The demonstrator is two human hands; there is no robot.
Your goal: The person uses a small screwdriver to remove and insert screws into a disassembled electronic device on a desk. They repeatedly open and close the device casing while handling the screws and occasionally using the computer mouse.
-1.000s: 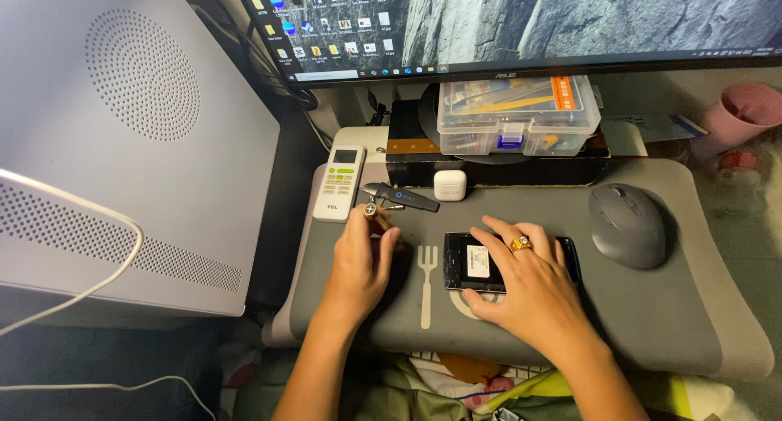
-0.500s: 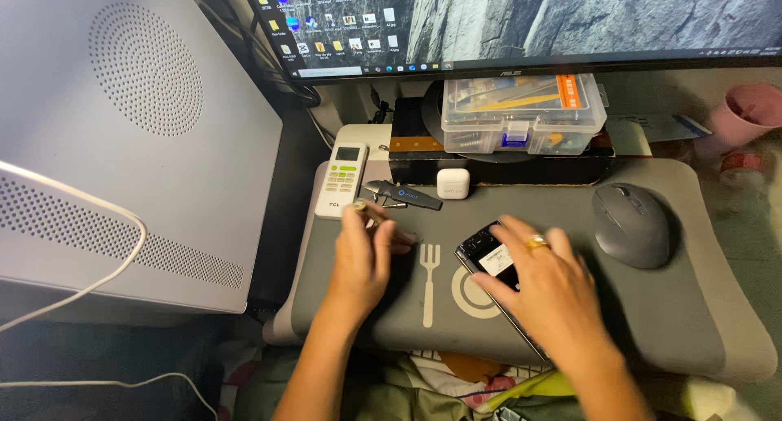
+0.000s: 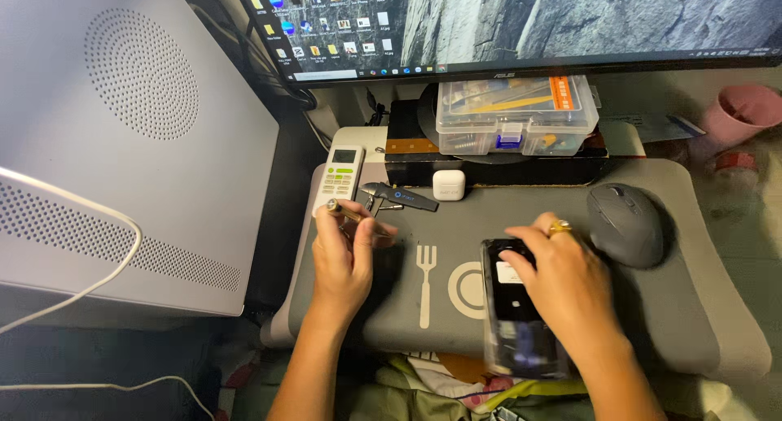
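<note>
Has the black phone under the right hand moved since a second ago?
Yes. The black phone has swung from crosswise to lengthwise and slid toward the mat's near edge, away from the mouse.

Left grip [image 3: 346,254] pinches a brass-tipped tool [image 3: 349,212]; right grip [image 3: 562,278] lies on a black phone [image 3: 517,307], mouse [image 3: 626,224] just beyond.

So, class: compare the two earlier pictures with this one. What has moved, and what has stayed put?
The right hand has turned the black phone from lying crosswise on the grey mat to pointing lengthwise toward the person. The left hand has lifted slightly, holding a small brass-tipped tool in its fingers. The mouse, remote, white earbud case and clear box stayed put.
</note>
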